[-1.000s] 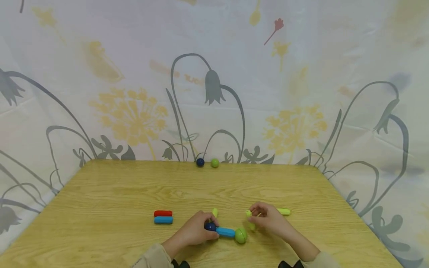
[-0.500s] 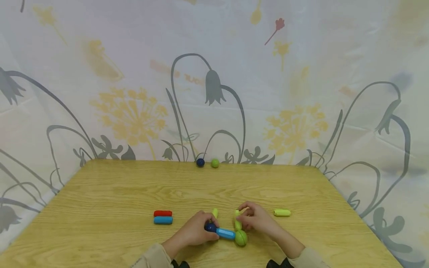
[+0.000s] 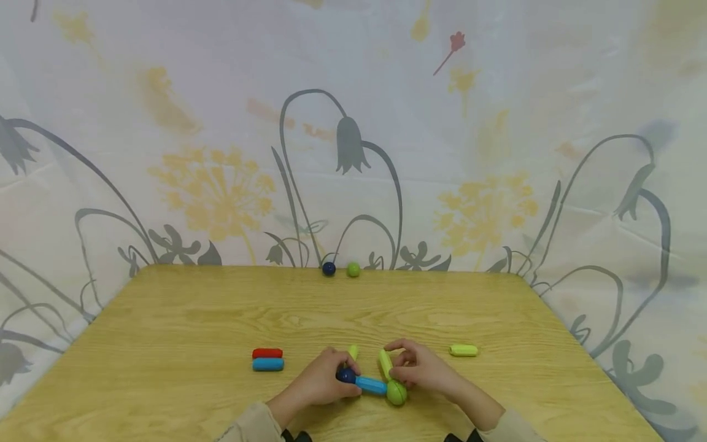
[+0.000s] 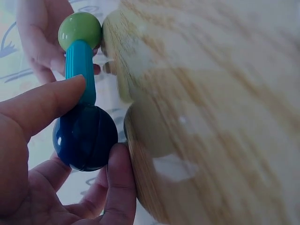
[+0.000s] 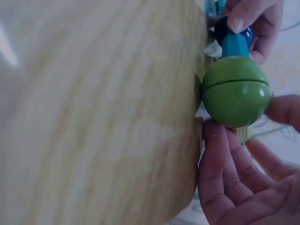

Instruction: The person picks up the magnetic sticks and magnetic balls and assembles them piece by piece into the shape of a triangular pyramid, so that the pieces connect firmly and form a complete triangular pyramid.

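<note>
My left hand (image 3: 320,379) grips a navy ball (image 3: 346,376), with the thumb reaching onto the blue rod (image 3: 371,385) in the left wrist view. That rod joins the navy ball to a green ball (image 3: 396,393). Behind the navy ball, a short yellow-green rod (image 3: 353,352) points away from me, partly covered by my fingers. My right hand (image 3: 425,366) pinches another yellow-green rod (image 3: 385,364), whose near end meets the green ball. In the right wrist view the green ball (image 5: 236,91) hides most of this rod, and the fingertips lie right beside the ball.
A red rod (image 3: 267,353) and a blue rod (image 3: 268,364) lie side by side to the left on the wooden table (image 3: 182,319). One yellow-green rod (image 3: 463,350) lies to the right. At the back edge stand a navy ball (image 3: 328,269) and a green ball (image 3: 353,269).
My right hand has moved left with the yellow-green rod and brought its end to the green ball; the rod now leans left. My left hand has stayed in place.
</note>
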Demonstrator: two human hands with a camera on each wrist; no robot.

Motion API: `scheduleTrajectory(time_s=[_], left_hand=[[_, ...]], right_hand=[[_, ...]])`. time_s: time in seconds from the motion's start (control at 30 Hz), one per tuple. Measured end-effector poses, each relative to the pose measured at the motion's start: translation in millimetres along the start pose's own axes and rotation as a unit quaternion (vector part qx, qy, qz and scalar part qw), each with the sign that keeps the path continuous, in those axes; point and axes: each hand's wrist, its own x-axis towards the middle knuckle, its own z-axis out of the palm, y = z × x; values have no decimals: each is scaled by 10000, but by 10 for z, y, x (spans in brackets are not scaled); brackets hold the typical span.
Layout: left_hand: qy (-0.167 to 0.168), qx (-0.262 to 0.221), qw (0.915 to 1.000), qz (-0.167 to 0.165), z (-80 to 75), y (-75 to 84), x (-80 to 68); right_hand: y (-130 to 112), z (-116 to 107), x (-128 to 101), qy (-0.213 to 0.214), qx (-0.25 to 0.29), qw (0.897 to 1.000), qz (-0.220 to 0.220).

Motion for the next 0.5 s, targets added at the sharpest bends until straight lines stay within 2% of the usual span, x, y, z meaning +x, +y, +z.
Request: scheduleTrajectory(time_s=[0.23,0.37,0.5], left_hand=[[81,81,9999,41,5,-11,-14],[89,94,9999,112,-2,-8,-3],[42,1,9999,158,-11,-9,5]], right_hand=[[-1,18,-140,-386,-40,9992,35],[-11,31,-158,-347,-358,9986,-176],[-14,42,-156,-248,-510,9982,-194]])
